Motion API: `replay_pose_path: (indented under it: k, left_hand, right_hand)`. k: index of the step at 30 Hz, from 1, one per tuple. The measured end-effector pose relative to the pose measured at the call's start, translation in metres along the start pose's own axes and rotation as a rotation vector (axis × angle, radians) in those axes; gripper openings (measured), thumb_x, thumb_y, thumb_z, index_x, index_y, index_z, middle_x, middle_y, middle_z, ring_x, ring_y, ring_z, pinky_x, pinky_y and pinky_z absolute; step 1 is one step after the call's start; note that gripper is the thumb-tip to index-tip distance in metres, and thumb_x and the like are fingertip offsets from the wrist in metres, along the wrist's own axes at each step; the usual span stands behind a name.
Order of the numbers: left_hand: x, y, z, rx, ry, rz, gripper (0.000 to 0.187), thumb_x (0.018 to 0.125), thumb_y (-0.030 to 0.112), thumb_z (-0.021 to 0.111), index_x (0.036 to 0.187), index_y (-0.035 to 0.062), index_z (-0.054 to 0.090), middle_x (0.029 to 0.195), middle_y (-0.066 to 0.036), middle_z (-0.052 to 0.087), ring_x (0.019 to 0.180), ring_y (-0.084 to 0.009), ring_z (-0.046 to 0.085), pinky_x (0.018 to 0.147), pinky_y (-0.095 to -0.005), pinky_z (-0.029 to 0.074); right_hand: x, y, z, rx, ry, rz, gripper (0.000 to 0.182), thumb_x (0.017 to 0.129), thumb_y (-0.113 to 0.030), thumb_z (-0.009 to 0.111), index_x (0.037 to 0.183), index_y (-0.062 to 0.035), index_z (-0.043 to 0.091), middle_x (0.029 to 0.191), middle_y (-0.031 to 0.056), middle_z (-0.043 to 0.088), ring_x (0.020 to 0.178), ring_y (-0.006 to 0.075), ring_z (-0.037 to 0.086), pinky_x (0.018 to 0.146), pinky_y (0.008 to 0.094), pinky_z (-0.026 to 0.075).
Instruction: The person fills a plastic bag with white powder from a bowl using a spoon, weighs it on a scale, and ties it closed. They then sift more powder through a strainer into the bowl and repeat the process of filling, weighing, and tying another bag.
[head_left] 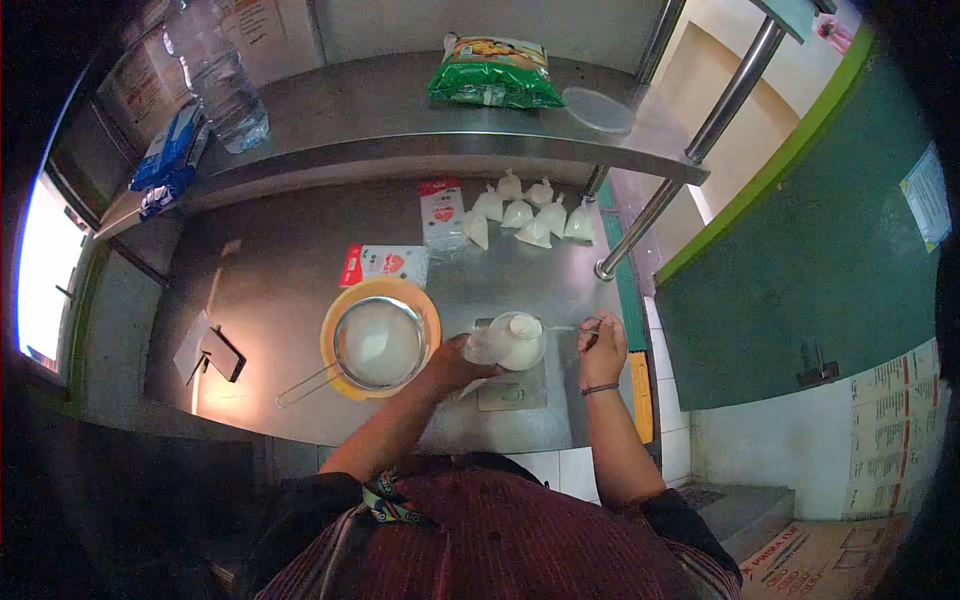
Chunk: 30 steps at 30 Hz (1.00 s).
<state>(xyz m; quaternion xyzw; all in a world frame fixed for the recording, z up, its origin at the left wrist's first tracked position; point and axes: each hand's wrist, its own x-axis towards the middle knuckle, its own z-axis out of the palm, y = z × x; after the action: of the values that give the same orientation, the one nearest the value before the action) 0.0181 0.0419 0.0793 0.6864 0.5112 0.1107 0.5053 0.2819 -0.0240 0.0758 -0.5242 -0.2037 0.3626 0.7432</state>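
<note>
Fingers (590, 338) of the outstretched right hand (606, 350) closed round a spoon (566, 328) (left hand (455, 364) round clear plastic (487, 347)).

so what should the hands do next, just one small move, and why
Probably bring the right hand leftward and tip the spoon into what looks like a clear bag in the left hand: the spoon appears loaded with white powder over the container, and the bag is held right beside it.
</note>
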Motion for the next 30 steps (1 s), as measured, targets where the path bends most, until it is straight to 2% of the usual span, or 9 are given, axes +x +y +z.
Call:
replay_pose_path:
  k: [2, 5, 6, 8, 12, 14, 21, 26, 30]
  left_hand:
    - [0.009, -0.005, -0.001, -0.188, -0.167, 0.107, 0.085, 0.066, 0.04, 0.09, 0.132, -0.0012, 0.055, 0.127, -0.02, 0.063, 0.117, -0.0303, 0.062, 0.103, -0.0394, 0.046]
    - [0.031, -0.04, 0.014, -0.124, -0.06, 0.093, 0.084, 0.066, 0.04, 0.09, 0.131, -0.0011, 0.056, 0.127, -0.019, 0.063, 0.117, -0.0303, 0.062, 0.103, -0.0395, 0.046]
    - [0.025, -0.027, 0.011, -0.125, -0.06, 0.094, 0.084, 0.066, 0.04, 0.09, 0.131, -0.0011, 0.056, 0.127, -0.019, 0.063, 0.117, -0.0303, 0.062, 0.103, -0.0395, 0.046]
    - [0.006, 0.013, -0.003, -0.027, -0.019, -0.008, 0.07, 0.069, 0.027, 0.089, 0.127, 0.0023, 0.059, 0.124, -0.016, 0.066, 0.115, -0.0258, 0.062, 0.102, -0.0385, 0.046]
    - [0.018, 0.0, 0.002, -0.103, -0.05, 0.063, 0.078, 0.067, 0.037, 0.09, 0.128, -0.0004, 0.058, 0.122, -0.018, 0.066, 0.116, -0.0295, 0.062, 0.101, -0.0389, 0.047]
    - [0.011, 0.012, 0.001, -0.32, -0.065, 0.019, 0.076, 0.067, 0.033, 0.09, 0.128, 0.0008, 0.059, 0.123, -0.017, 0.066, 0.116, -0.0279, 0.062, 0.1, -0.0377, 0.047]
    - [0.014, 0.019, -0.001, -0.209, -0.015, 0.012, 0.069, 0.069, 0.027, 0.09, 0.126, 0.0021, 0.061, 0.12, -0.015, 0.068, 0.11, -0.0258, 0.064, 0.098, -0.0371, 0.048]
    - [0.022, 0.011, 0.004, -0.328, -0.116, 0.06, 0.067, 0.07, 0.026, 0.089, 0.126, 0.0024, 0.061, 0.12, -0.014, 0.068, 0.109, -0.0249, 0.064, 0.098, -0.0363, 0.048]
    - [0.008, 0.039, -0.005, -0.393, -0.139, 0.074, 0.066, 0.071, 0.026, 0.089, 0.126, 0.0028, 0.061, 0.121, -0.013, 0.067, 0.11, -0.0243, 0.064, 0.098, -0.0365, 0.048]
  right_hand:
    - [0.001, -0.007, 0.003, 0.013, -0.019, -0.001, 0.025, 0.106, -0.023, 0.042, 0.118, -0.0035, 0.054, 0.081, 0.0046, 0.06, 0.051, 0.0102, 0.048, 0.046, 0.0243, 0.038]
    - [0.003, -0.016, 0.008, 0.023, -0.045, -0.001, 0.025, 0.106, -0.023, 0.043, 0.118, -0.0038, 0.053, 0.081, 0.0047, 0.06, 0.05, 0.0102, 0.047, 0.045, 0.0242, 0.037]
    - [0.004, -0.018, 0.011, 0.021, -0.053, 0.001, 0.025, 0.106, -0.023, 0.043, 0.119, -0.0041, 0.053, 0.081, 0.0047, 0.06, 0.05, 0.0101, 0.047, 0.045, 0.0241, 0.037]
    - [0.004, -0.023, 0.015, 0.031, -0.064, 0.013, 0.025, 0.106, -0.023, 0.043, 0.119, -0.0042, 0.053, 0.082, 0.0048, 0.06, 0.05, 0.0101, 0.047, 0.045, 0.024, 0.036]
    - [0.006, -0.024, 0.019, 0.047, -0.086, 0.057, 0.026, 0.106, -0.024, 0.043, 0.12, -0.0045, 0.053, 0.084, 0.005, 0.061, 0.05, 0.0101, 0.047, 0.044, 0.0239, 0.035]
    - [0.005, -0.022, 0.02, 0.041, -0.107, 0.045, 0.026, 0.106, -0.024, 0.043, 0.12, -0.0044, 0.052, 0.084, 0.0051, 0.061, 0.05, 0.0101, 0.048, 0.044, 0.0243, 0.035]
    - [0.003, -0.026, 0.026, 0.04, -0.135, 0.056, 0.025, 0.107, -0.023, 0.041, 0.119, -0.0043, 0.053, 0.083, 0.0057, 0.062, 0.051, 0.0088, 0.048, 0.044, 0.0227, 0.038]
    - [0.005, -0.031, 0.032, 0.005, -0.159, 0.053, 0.024, 0.108, -0.022, 0.04, 0.118, -0.0044, 0.053, 0.083, 0.0062, 0.062, 0.052, 0.0089, 0.048, 0.044, 0.0231, 0.038]
    - [0.007, -0.034, 0.037, -0.024, -0.243, 0.028, 0.027, 0.107, -0.026, 0.044, 0.118, -0.0044, 0.054, 0.085, 0.0065, 0.061, 0.052, 0.0092, 0.048, 0.049, 0.0241, 0.039]
